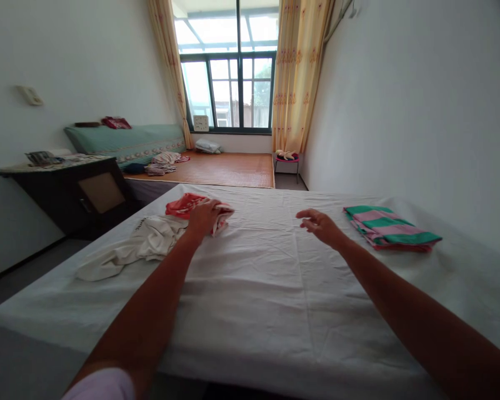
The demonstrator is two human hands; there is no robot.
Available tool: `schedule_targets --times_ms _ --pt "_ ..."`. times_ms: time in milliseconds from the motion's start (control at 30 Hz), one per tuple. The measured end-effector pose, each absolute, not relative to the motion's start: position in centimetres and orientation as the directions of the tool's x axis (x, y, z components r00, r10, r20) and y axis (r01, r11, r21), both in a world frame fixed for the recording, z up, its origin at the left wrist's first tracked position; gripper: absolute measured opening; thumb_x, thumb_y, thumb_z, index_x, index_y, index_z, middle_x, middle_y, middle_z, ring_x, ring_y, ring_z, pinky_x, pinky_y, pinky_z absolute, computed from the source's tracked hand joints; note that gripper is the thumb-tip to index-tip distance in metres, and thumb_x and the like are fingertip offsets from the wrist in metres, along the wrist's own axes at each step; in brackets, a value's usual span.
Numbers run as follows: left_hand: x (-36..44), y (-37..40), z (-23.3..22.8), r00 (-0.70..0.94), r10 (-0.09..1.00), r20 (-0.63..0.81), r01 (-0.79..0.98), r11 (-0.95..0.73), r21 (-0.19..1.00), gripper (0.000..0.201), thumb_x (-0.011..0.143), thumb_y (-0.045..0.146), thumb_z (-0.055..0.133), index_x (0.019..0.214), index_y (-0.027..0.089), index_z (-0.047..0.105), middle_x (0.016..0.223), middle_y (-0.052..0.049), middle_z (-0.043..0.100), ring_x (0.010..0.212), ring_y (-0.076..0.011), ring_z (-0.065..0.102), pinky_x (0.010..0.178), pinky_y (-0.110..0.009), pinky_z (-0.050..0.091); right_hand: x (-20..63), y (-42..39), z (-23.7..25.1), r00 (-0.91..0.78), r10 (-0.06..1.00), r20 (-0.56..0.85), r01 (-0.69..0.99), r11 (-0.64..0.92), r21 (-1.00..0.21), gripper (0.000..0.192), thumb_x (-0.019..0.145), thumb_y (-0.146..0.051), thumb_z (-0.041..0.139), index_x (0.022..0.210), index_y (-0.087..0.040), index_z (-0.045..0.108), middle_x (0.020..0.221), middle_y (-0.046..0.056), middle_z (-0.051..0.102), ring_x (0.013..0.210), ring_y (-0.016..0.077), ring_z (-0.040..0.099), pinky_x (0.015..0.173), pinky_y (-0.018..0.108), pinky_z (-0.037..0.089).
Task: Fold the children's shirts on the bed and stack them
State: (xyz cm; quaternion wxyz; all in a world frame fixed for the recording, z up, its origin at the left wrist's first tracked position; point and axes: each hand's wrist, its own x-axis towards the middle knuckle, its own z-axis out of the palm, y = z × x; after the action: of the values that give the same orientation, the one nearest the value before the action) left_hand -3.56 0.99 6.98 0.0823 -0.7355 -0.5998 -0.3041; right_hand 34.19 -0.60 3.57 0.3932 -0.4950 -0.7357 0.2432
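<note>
Both arms outstretched: left hand (205, 215) seemingly grips red garment (183, 204); right hand (319, 224) hovers, fingers loose.

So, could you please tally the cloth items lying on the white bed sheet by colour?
Red and white garment, under the left hand: 1
White garment: 1
Green and pink striped folded cloth, beyond the open right hand: 1
Total: 3
</note>
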Motion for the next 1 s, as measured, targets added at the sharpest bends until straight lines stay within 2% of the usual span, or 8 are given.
schedule_targets --times_ms 200,300,400,467,567,733,900,1000 --pt "4.3 -3.5 11.4 0.245 0.744 0.621 0.251 -0.668 0.701 0.034 0.089 0.035 0.053 0.115 0.017 0.066 0.105 -0.006 0.070 0.095 -0.0203 0.064 0.087 -0.032 0.050 28.1 -3.1 2.8 -0.368 0.871 0.326 0.345 0.453 -0.822 0.097 0.070 -0.044 0.075 0.149 -0.030 0.021 0.153 0.016 0.029 0.087 0.0178 0.067 0.079 0.037 0.055" --pt "5.7 -6.1 10.4 0.606 0.673 0.424 0.043 -0.560 0.827 0.038 0.088 0.042 0.057 0.115 0.017 0.068 0.099 -0.007 0.072 0.087 -0.0202 0.067 0.077 -0.029 0.053 28.6 -3.0 1.6 -0.386 0.890 0.244 0.300 0.372 -0.879 0.070 0.074 -0.047 0.070 0.136 -0.025 0.045 0.129 0.012 0.058 0.088 0.0195 0.066 0.073 0.035 0.054" --pt "6.1 -7.5 8.5 0.927 0.326 0.188 0.024 -0.550 0.835 0.034 0.084 0.042 0.064 0.109 0.020 0.072 0.104 -0.009 0.072 0.096 -0.0221 0.067 0.083 -0.029 0.053 30.3 -2.6 0.4 -0.307 0.944 0.122 0.305 0.218 -0.927 0.039 0.081 -0.052 0.060 0.101 -0.018 0.064 0.082 0.005 0.069 0.077 0.0171 0.065 0.065 0.029 0.051" --pt "5.6 -6.9 7.4 0.928 0.332 0.167 0.073 -0.603 0.794 0.033 0.086 0.041 0.062 0.110 0.021 0.072 0.109 -0.009 0.071 0.101 -0.0220 0.066 0.088 -0.029 0.051 31.1 -2.8 0.2 -0.234 0.970 0.063 0.293 0.132 -0.947 0.040 0.084 -0.055 0.054 0.095 -0.018 0.063 0.079 0.004 0.068 0.072 0.0153 0.063 0.061 0.026 0.049" --pt "2.8 -3.6 6.2 0.644 0.686 0.338 0.360 -0.662 0.658 0.032 0.092 0.035 0.050 0.110 0.020 0.071 0.110 -0.008 0.071 0.102 -0.0214 0.064 0.091 -0.032 0.049 30.8 -4.2 0.9 -0.376 0.926 0.022 0.280 0.136 -0.950 0.045 0.087 -0.057 0.048 0.109 -0.020 0.060 0.103 0.008 0.068 0.083 0.0168 0.065 0.065 0.028 0.050" --pt "-4.0 2.1 3.3 0.196 0.851 0.487 0.883 -0.369 0.291 0.049 0.085 0.008 0.038 0.125 0.021 0.063 0.132 -0.009 0.057 0.123 -0.0252 0.049 0.104 -0.041 0.039 27.9 -7.2 1.6 -0.601 0.798 0.042 0.510 0.424 -0.749 0.078 0.065 -0.036 0.078 0.135 -0.021 0.048 0.132 0.014 0.055 0.113 0.0265 0.056 0.091 0.038 0.047" --pt "-5.7 3.2 0.8 0.223 0.892 0.394 0.963 -0.263 0.051 0.054 0.087 0.011 0.038 0.136 0.031 0.052 0.134 -0.010 0.052 0.124 -0.0289 0.045 0.101 -0.045 0.038 28.9 -6.9 2.9 -0.609 0.790 0.067 0.639 0.539 -0.548 0.022 0.071 -0.012 0.055 0.087 -0.019 0.068 0.084 0.003 0.069 0.080 0.0182 0.061 0.077 0.029 0.046" --pt "-4.6 3.1 0.7 0.230 0.904 0.360 0.969 -0.247 -0.001 0.052 0.091 0.017 0.037 0.140 0.032 0.047 0.119 -0.012 0.059 0.113 -0.0284 0.052 0.098 -0.045 0.037 32.5 -5.5 4.2 -0.550 0.835 0.032 0.571 0.403 -0.716 0.013 0.074 -0.018 0.053 0.076 -0.018 0.066 0.070 -0.001 0.065 0.066 0.0143 0.057 0.065 0.025 0.045"
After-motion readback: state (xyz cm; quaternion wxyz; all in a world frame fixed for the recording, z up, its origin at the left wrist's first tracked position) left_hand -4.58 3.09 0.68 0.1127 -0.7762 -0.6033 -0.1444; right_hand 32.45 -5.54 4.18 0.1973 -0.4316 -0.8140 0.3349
